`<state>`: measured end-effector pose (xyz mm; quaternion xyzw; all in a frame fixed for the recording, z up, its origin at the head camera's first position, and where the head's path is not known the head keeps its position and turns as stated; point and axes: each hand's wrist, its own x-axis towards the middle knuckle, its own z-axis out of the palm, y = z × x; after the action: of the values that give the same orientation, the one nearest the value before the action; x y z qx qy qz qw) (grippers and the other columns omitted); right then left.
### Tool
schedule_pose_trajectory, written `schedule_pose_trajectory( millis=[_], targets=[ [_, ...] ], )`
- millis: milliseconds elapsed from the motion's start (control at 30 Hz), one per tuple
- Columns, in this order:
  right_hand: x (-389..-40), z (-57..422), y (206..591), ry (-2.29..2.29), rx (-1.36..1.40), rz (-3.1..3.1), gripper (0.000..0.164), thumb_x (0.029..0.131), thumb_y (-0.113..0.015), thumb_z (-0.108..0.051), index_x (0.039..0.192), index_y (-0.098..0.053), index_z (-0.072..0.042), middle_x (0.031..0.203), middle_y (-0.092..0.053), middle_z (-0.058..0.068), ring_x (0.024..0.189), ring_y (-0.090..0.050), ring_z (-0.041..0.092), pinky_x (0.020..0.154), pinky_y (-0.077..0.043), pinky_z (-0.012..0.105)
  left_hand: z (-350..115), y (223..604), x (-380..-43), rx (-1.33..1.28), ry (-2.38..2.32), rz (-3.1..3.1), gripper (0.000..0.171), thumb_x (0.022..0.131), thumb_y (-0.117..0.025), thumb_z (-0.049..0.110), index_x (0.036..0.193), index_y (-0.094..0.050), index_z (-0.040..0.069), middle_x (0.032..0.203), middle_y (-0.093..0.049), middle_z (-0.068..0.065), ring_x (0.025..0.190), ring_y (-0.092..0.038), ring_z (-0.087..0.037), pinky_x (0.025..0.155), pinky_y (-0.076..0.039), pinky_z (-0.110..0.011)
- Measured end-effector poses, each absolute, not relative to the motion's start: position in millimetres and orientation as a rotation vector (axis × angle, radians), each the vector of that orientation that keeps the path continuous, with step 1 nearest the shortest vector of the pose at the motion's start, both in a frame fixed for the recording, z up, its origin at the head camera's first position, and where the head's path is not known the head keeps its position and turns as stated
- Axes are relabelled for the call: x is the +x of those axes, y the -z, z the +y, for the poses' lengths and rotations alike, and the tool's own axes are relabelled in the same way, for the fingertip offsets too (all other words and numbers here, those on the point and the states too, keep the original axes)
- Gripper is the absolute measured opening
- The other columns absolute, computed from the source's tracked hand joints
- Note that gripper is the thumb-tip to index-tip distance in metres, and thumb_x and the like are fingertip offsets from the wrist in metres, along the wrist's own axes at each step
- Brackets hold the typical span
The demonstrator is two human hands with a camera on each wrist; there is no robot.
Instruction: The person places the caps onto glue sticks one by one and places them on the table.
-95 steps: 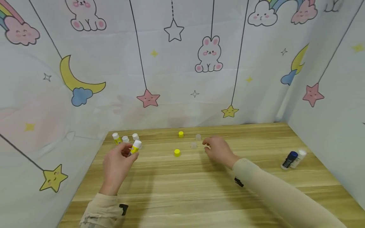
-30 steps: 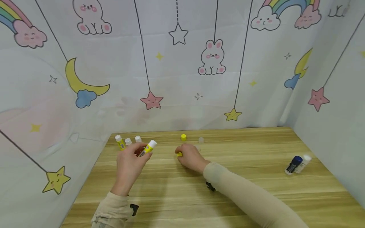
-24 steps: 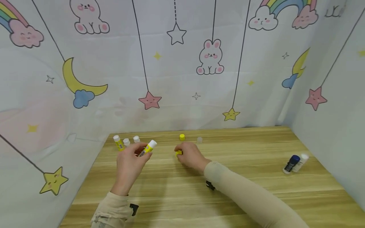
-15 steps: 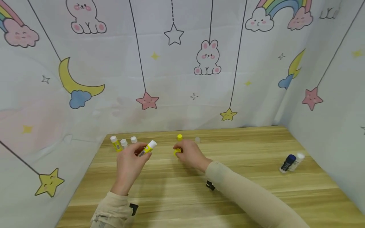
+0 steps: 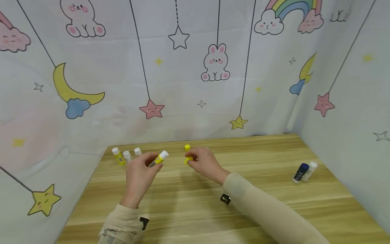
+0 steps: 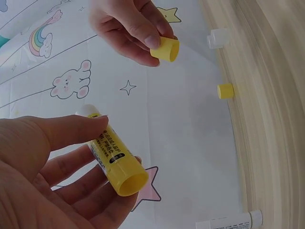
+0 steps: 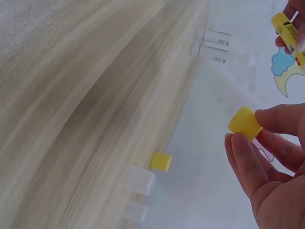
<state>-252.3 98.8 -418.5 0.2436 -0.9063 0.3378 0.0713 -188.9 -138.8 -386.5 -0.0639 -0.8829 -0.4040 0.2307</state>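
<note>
My left hand (image 5: pixel 140 176) holds a yellow glue stick (image 5: pixel 157 159) tilted, white end up to the right in the head view. In the left wrist view its other end is a hollow yellow opening. To the right, my right hand (image 5: pixel 208 165) pinches a yellow cap (image 7: pixel 244 123) between thumb and fingers, held clear of the tabletop. The cap's hollow mouth shows in the left wrist view. Glue stick and cap are apart. A second yellow cap (image 6: pixel 225 90) stands on the table behind my right hand, beside two translucent caps (image 7: pixel 140 180), which that hand mostly hides in the head view.
At the back left of the wooden table (image 5: pixel 195 210) stand a yellow glue stick (image 5: pixel 118 156) and two whitish sticks (image 5: pixel 127 156). A dark blue stick (image 5: pixel 300 173) and a white stick (image 5: pixel 310 170) stand at the right. A printed cloth (image 5: pixel 182 78) hangs behind.
Over these seconds my right hand has moved left from beside the translucent caps, taken hold of the nearer yellow cap and lifted it. My left hand has carried the glue stick rightward.
</note>
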Motion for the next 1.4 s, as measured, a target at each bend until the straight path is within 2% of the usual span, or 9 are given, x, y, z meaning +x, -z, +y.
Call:
schedule_pose_trajectory(
  millis=[233, 467, 733, 1400],
  targets=[
    [-246, 107, 412, -1.151, 0.663, -2.686, 0.02, 0.093, -0.074, -0.015, 0.113, -0.076, -0.017, 0.108, -0.069, -0.007, 0.09, -0.064, 0.006, 0.075, -0.054, 0.023, -133, 388, -191, -0.174, 1.102, -2.446, 0.029, 0.079, -0.087, 0.011, 0.106, -0.078, 0.011, 0.095, -0.074, -0.005, 0.083, -0.068, -0.022, 0.071, -0.053, -0.043],
    [-240, 113, 403, -1.264, 0.604, -2.616, 0.022, 0.091, -0.076, -0.013, 0.112, -0.075, -0.016, 0.107, -0.072, -0.004, 0.089, -0.066, 0.008, 0.074, -0.056, 0.023, -124, 388, -194, -0.18, 1.126, -2.469, 0.029, 0.08, -0.086, 0.01, 0.108, -0.077, 0.011, 0.097, -0.075, -0.006, 0.083, -0.069, -0.022, 0.071, -0.054, -0.043],
    [-236, 119, 396, -1.34, 0.537, -2.576, 0.024, 0.092, -0.076, -0.014, 0.116, -0.075, -0.015, 0.104, -0.071, -0.008, 0.092, -0.067, 0.01, 0.075, -0.057, 0.026, -114, 391, -196, -0.2, 1.111, -2.465, 0.028, 0.076, -0.088, 0.008, 0.102, -0.077, 0.01, 0.091, -0.074, -0.005, 0.079, -0.068, -0.021, 0.07, -0.055, -0.041],
    [-228, 121, 388, -1.486, 0.593, -2.433, 0.02, 0.092, -0.075, -0.016, 0.112, -0.075, -0.013, 0.099, -0.072, -0.008, 0.086, -0.069, 0.013, 0.068, -0.058, 0.029, -97, 397, -193, -0.281, 1.069, -2.486, 0.028, 0.073, -0.09, 0.007, 0.096, -0.075, 0.011, 0.089, -0.072, -0.004, 0.078, -0.065, -0.021, 0.07, -0.053, -0.042]
  ],
)
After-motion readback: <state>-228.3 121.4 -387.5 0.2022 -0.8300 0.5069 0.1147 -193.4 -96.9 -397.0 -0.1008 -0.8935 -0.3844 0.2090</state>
